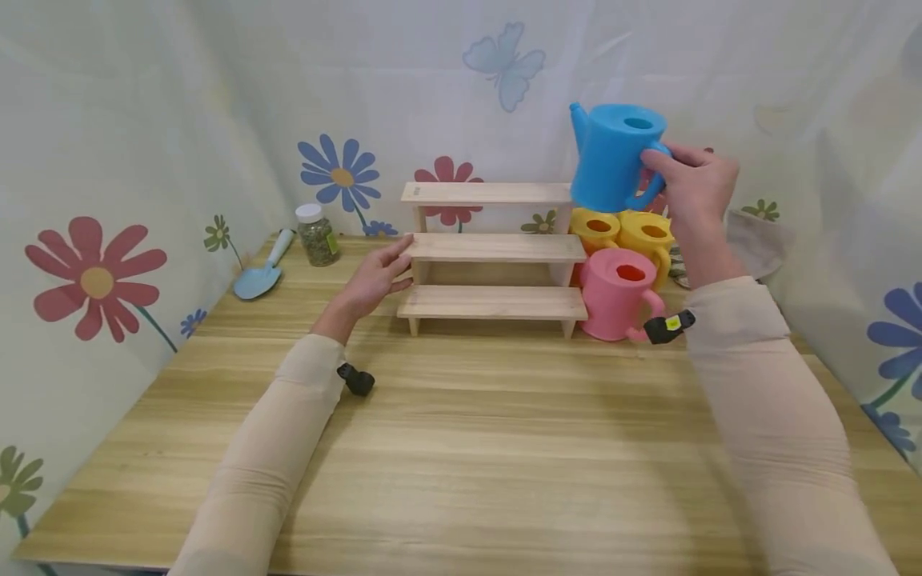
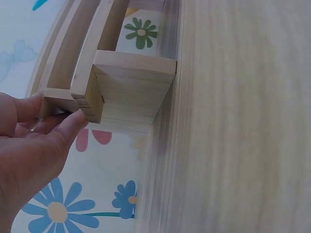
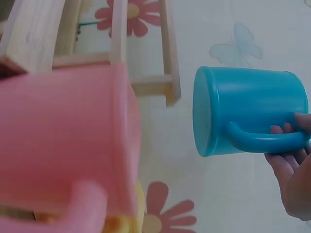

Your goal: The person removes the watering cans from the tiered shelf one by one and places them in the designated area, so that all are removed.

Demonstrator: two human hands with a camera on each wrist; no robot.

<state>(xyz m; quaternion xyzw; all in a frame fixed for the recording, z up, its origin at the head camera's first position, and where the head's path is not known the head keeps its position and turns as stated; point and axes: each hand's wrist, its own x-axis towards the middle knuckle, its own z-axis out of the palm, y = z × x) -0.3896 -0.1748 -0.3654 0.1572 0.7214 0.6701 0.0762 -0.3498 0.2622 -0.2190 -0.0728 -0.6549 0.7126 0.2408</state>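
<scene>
A light wooden three-tier stand (image 1: 493, 248) stands on the table. At its left end, my left hand (image 1: 376, 280) holds the side of the middle tier, thumb and fingers on either side of the wood in the left wrist view. My right hand (image 1: 695, 184) grips the handle of a blue watering can (image 1: 612, 160), raised upright in the air near the right end of the top tier. Beneath it, a pink watering can (image 1: 612, 296) sits against the stand's right side. Two yellow watering cans (image 1: 643, 232) stand behind the pink one, partly hidden.
At the back left lie a light blue trowel (image 1: 259, 278) and a jar (image 1: 317, 236) with a white lid and dried green contents. A greyish object (image 1: 756, 244) is partly hidden behind my right wrist. Flower-printed cloth (image 1: 94, 280) surrounds the table (image 1: 461, 448).
</scene>
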